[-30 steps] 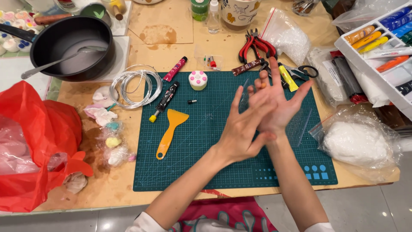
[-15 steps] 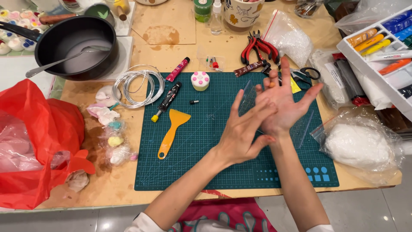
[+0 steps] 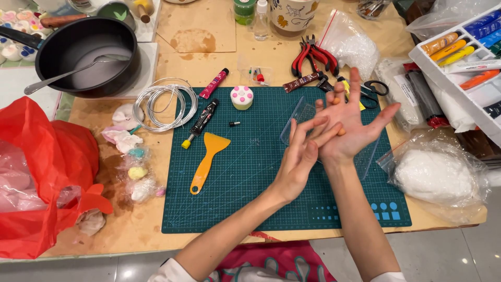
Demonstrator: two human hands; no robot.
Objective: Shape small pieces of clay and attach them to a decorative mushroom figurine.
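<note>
- A light wooden table (image 3: pixel 209 57) fills most of the view; its top is stained and smudged in places.
- Below its near edge shows a pale, glossy tiled floor (image 3: pixel 443 256).
- The light is bright and even, with a small glare spot on the tiles.

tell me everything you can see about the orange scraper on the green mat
The orange scraper looks like one piece of smooth plastic: a wide flat blade at the top narrowing into a long handle with a rounded end and a small hanging hole. It lies flat on the left part of the green cutting mat, blade toward the far side, handle slanting down to the left. Nothing touches it but the mat; a black tube lies just above, and both hands are off to its right.
</note>
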